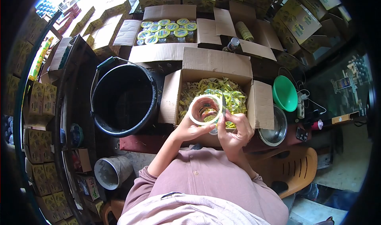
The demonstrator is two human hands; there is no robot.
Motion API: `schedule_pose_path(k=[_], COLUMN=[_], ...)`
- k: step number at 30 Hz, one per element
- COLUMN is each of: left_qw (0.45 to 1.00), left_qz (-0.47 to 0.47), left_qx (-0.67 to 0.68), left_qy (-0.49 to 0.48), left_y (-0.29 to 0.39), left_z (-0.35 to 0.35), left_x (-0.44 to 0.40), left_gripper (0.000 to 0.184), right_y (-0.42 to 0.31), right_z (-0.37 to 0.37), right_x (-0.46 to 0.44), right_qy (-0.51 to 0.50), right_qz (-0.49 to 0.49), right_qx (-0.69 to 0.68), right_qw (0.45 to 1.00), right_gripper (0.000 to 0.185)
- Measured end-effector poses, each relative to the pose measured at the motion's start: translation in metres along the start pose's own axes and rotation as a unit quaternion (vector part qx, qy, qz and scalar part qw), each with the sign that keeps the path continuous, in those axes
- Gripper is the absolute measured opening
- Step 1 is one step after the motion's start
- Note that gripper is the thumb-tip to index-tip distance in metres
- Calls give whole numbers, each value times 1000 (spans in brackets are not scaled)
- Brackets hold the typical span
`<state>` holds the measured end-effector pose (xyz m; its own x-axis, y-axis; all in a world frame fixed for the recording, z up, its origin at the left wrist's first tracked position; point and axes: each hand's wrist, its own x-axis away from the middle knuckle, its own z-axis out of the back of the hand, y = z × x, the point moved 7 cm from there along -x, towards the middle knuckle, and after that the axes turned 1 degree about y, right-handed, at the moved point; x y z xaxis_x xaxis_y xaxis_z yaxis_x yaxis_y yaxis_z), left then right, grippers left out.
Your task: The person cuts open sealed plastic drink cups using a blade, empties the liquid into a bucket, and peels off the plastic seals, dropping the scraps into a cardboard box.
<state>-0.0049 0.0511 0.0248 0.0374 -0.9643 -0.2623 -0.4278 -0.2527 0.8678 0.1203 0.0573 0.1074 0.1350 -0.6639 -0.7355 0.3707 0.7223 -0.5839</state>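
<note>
My left hand [189, 126] is wrapped round a clear plastic jar [194, 119] with a pale rim, its round mouth turned up toward me. Fingers show through the jar's wall. At its right side, my right hand [237, 133] is closed in a pinch near a thin strip [224, 105] that stands against the jar; whether the fingertips grip this strip or the jar's edge is hard to see. Just beyond both hands lies an open cardboard box [216, 62] filled with yellow-green printed labels or wrappers [194, 91].
To the left stands a large black bucket [97, 118]. Behind are a carton of lidded jars [162, 33], a carton with stacked lids [244, 31] and a single jar [232, 45]. A green bowl [285, 93] and metal basin [282, 135] sit right; a grey bucket [126, 170] stands lower left.
</note>
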Motion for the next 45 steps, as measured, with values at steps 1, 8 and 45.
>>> schedule_pose_path(k=[1, 8, 45], left_qw=[1000, 992, 986], left_qz=[5, -17, -25], left_qx=[-12, -119, -159], left_qy=[8, -23, -43], left_y=[-1, 10, 10], left_z=[0, -1, 10], left_x=[-1, -3, -9], left_gripper=[66, 64, 60], right_y=[0, 1, 179], right_z=[0, 1, 41], right_x=[0, -2, 28], right_qy=[-1, -8, -166], right_qz=[-2, 0, -346], right_qx=[-2, 6, -6], right_qw=[1000, 1000, 923], right_gripper=[19, 22, 72])
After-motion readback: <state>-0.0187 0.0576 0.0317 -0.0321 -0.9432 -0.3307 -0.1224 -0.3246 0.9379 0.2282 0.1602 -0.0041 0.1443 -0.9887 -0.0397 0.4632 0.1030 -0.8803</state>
